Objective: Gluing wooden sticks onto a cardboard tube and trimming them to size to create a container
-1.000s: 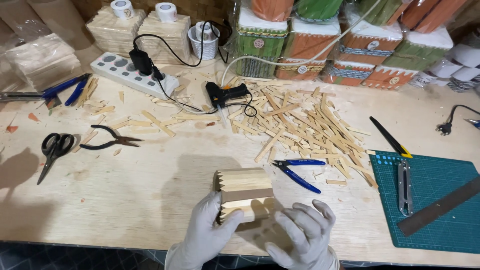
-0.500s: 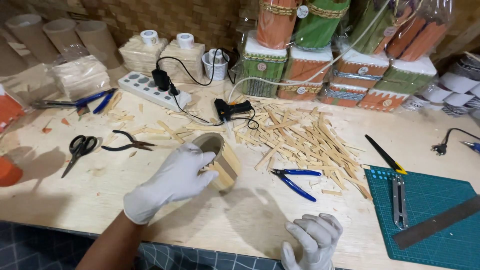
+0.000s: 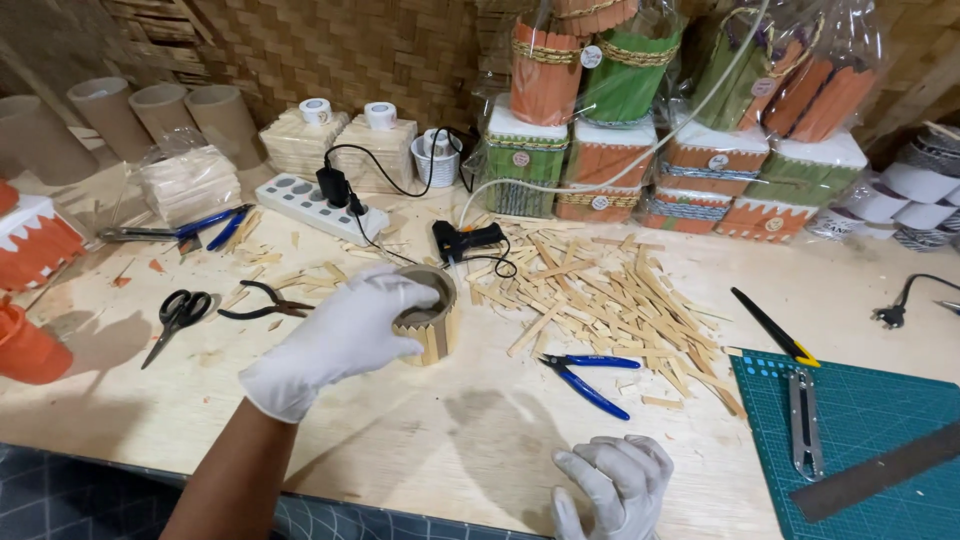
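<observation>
My left hand (image 3: 345,335), in a white glove, grips a small round cup (image 3: 430,322) clad in upright wooden sticks and holds it standing on the wooden table (image 3: 400,440). My right hand (image 3: 618,488), also gloved, rests near the table's front edge with its fingers loosely curled and nothing in it. A heap of wooden sticks (image 3: 610,290) lies just right of the cup. A black glue gun (image 3: 468,240) lies behind the cup, and blue-handled pliers (image 3: 590,378) lie between the cup and my right hand.
Black scissors (image 3: 176,316) and black pliers (image 3: 262,302) lie at the left. A power strip (image 3: 310,205) sits behind them. A green cutting mat (image 3: 860,440) with a steel ruler (image 3: 880,472) is at the right. Orange and green stick-clad boxes (image 3: 660,165) line the back.
My left hand has carried the stick-clad cup from the table's front toward the middle and set it upright. My right hand let go and stays near the front edge.
</observation>
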